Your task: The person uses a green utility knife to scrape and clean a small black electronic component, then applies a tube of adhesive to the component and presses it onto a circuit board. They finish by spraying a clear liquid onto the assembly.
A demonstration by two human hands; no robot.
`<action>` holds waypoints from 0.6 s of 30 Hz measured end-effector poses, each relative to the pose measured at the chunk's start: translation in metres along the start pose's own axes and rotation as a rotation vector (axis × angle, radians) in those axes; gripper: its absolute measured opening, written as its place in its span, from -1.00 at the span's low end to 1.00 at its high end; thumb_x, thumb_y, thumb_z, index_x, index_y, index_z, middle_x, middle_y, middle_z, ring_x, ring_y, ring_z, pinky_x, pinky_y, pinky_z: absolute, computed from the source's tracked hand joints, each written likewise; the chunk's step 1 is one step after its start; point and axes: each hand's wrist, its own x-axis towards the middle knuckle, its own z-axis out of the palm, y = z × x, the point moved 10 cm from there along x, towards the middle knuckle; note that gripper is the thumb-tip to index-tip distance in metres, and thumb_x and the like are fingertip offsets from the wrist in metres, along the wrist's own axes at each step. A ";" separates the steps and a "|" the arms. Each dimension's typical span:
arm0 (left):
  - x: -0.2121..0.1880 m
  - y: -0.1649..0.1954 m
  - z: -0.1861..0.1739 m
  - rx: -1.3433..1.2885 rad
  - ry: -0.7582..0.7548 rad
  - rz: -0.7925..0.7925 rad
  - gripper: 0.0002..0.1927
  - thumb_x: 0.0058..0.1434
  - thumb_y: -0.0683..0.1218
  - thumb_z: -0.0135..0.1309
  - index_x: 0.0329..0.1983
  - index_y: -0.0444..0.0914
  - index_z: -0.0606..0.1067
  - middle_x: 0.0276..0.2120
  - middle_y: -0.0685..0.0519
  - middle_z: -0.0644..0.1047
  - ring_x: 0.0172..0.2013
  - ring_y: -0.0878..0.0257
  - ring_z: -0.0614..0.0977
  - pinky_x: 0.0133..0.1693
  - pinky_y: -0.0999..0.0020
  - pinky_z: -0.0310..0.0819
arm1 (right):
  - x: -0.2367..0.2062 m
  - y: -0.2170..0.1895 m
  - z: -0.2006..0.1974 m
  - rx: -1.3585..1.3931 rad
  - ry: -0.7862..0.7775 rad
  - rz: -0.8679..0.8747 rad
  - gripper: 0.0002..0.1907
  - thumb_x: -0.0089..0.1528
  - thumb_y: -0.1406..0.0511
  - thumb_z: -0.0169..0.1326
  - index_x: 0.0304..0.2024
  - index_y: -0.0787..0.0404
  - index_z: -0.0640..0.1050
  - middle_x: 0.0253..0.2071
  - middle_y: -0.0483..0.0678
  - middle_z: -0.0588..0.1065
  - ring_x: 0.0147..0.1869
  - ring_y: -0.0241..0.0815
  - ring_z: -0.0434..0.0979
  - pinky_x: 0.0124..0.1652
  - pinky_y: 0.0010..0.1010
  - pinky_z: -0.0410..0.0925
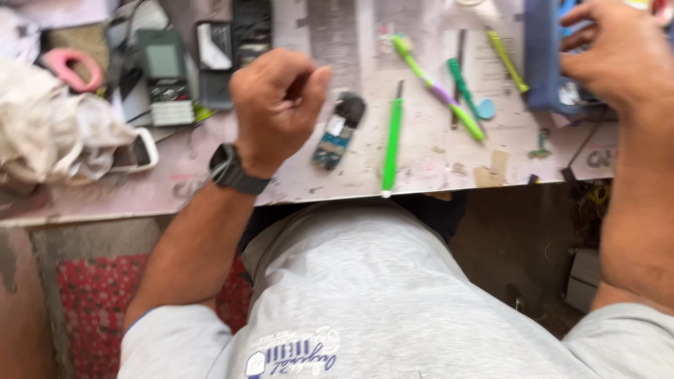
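phone repair bench: circuit board (335, 133), screwdrivers (392, 144).

bench top (428, 151): matt, worn, scuffed board, pale pink-grey, stained and scratched. green tool (392, 140), near middle: smooth plastic handle, slight gloss, with a thin dark shank at the far end, likely metal. small board (335, 133) beside it: bare circuit board, bluish, dull. watch (235, 170) on left wrist: black, matt, rubbery-looking strap. cloth (49, 130), far left: crumpled, off-white, soiled, soft fabric. phone (167, 77), far left: grey plastic shell, glossy screen. blue case (542, 56) under right hand (618, 52): looks like matt fabric or soft plastic; cannot tell which. shirt (365, 295): grey knit cloth, matt.
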 end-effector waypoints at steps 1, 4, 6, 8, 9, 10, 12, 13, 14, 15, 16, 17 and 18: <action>0.000 0.000 -0.002 -0.014 0.006 -0.002 -0.82 0.42 -0.21 0.23 -0.31 -0.27 0.49 -0.51 0.10 0.44 -0.55 0.36 0.42 -0.51 0.42 0.24 | 0.000 -0.012 -0.002 -0.079 0.039 -0.080 -0.55 0.20 0.59 0.30 0.12 0.46 0.50 -0.15 0.25 0.58 -0.17 0.03 0.66 -0.33 -0.30 0.53; 0.000 -0.001 -0.012 -0.049 0.032 0.010 -0.82 0.43 -0.22 0.23 -0.30 -0.26 0.49 -0.49 0.12 0.47 -0.55 0.40 0.42 -0.51 0.45 0.25 | 0.005 -0.016 0.006 0.145 0.003 -0.012 -0.68 0.38 0.51 0.29 0.10 0.46 0.46 -0.27 0.16 0.57 -0.19 -0.11 0.65 -0.28 -0.44 0.51; -0.003 0.000 -0.017 -0.072 0.046 0.015 -0.83 0.44 -0.21 0.23 -0.28 -0.26 0.49 -0.47 0.12 0.48 -0.53 0.42 0.44 -0.52 0.48 0.27 | 0.005 -0.017 0.007 0.273 0.012 0.064 -0.67 0.30 0.52 0.22 0.09 0.40 0.47 -0.23 0.08 0.57 -0.22 -0.24 0.63 -0.35 -0.53 0.46; -0.005 0.000 -0.021 -0.082 0.054 0.014 -0.84 0.45 -0.22 0.23 -0.26 -0.27 0.49 -0.44 0.12 0.49 -0.52 0.42 0.45 -0.54 0.51 0.28 | 0.004 -0.017 0.009 0.361 0.010 0.111 -0.66 0.26 0.51 0.19 0.08 0.35 0.48 -0.21 0.02 0.57 -0.24 -0.32 0.63 -0.39 -0.59 0.44; -0.006 0.000 -0.022 -0.082 0.058 0.016 -0.83 0.44 -0.22 0.23 -0.26 -0.27 0.49 -0.45 0.12 0.48 -0.52 0.42 0.45 -0.53 0.50 0.28 | 0.003 -0.018 0.009 0.385 0.001 0.121 -0.66 0.25 0.50 0.19 0.07 0.34 0.49 -0.22 0.01 0.57 -0.24 -0.33 0.62 -0.39 -0.60 0.44; -0.005 0.001 -0.022 -0.082 0.061 0.020 -0.83 0.44 -0.22 0.24 -0.27 -0.26 0.49 -0.46 0.12 0.48 -0.53 0.42 0.44 -0.52 0.49 0.28 | 0.003 -0.021 0.009 0.410 -0.007 0.130 -0.66 0.24 0.49 0.19 0.07 0.32 0.49 -0.22 -0.01 0.58 -0.25 -0.35 0.62 -0.40 -0.62 0.44; -0.004 0.002 -0.023 -0.074 0.062 0.026 -0.83 0.43 -0.23 0.24 -0.28 -0.26 0.49 -0.46 0.13 0.48 -0.53 0.42 0.44 -0.50 0.48 0.28 | 0.002 -0.020 0.008 0.359 -0.001 0.185 -0.65 0.24 0.44 0.25 0.06 0.30 0.48 -0.28 0.00 0.56 -0.32 -0.34 0.59 -0.49 -0.61 0.39; -0.004 0.003 -0.022 -0.069 0.060 0.026 -0.83 0.43 -0.23 0.24 -0.28 -0.25 0.49 -0.46 0.13 0.48 -0.53 0.43 0.44 -0.51 0.48 0.28 | 0.001 -0.019 0.007 0.332 0.000 0.215 -0.64 0.24 0.41 0.28 0.05 0.29 0.47 -0.30 0.00 0.56 -0.35 -0.33 0.58 -0.53 -0.61 0.37; -0.004 0.003 -0.021 -0.064 0.057 0.023 -0.83 0.43 -0.23 0.24 -0.28 -0.25 0.49 -0.47 0.13 0.48 -0.53 0.43 0.44 -0.51 0.49 0.28 | 0.001 -0.020 0.006 0.326 0.004 0.209 -0.66 0.25 0.39 0.28 0.03 0.28 0.49 -0.31 -0.03 0.56 -0.35 -0.35 0.58 -0.52 -0.63 0.37; -0.005 0.004 -0.021 -0.062 0.058 0.024 -0.82 0.43 -0.23 0.24 -0.29 -0.25 0.49 -0.47 0.13 0.48 -0.54 0.43 0.44 -0.51 0.48 0.27 | 0.001 -0.021 0.006 0.320 0.007 0.204 -0.69 0.25 0.37 0.28 0.00 0.26 0.51 -0.32 -0.05 0.56 -0.36 -0.38 0.58 -0.52 -0.64 0.37; -0.005 0.004 -0.021 -0.061 0.059 0.025 -0.82 0.43 -0.23 0.25 -0.29 -0.25 0.49 -0.47 0.13 0.48 -0.54 0.42 0.43 -0.51 0.47 0.26 | 0.001 -0.020 0.006 0.314 0.011 0.201 -0.72 0.26 0.35 0.28 -0.02 0.24 0.53 -0.33 -0.07 0.56 -0.36 -0.40 0.59 -0.51 -0.66 0.38; -0.006 0.003 -0.020 -0.062 0.059 0.026 -0.81 0.43 -0.23 0.25 -0.29 -0.26 0.49 -0.48 0.12 0.47 -0.54 0.42 0.43 -0.51 0.47 0.25 | -0.001 -0.021 0.003 0.266 0.030 0.158 -0.72 0.26 0.37 0.30 -0.02 0.27 0.53 -0.33 -0.08 0.55 -0.34 -0.40 0.58 -0.47 -0.65 0.39; -0.007 0.004 -0.019 -0.064 0.059 0.032 -0.82 0.43 -0.23 0.25 -0.29 -0.26 0.49 -0.48 0.12 0.47 -0.54 0.42 0.43 -0.52 0.47 0.25 | -0.001 -0.023 0.001 0.216 0.049 0.115 -0.72 0.26 0.39 0.33 -0.02 0.29 0.54 -0.32 -0.08 0.54 -0.32 -0.40 0.57 -0.44 -0.64 0.40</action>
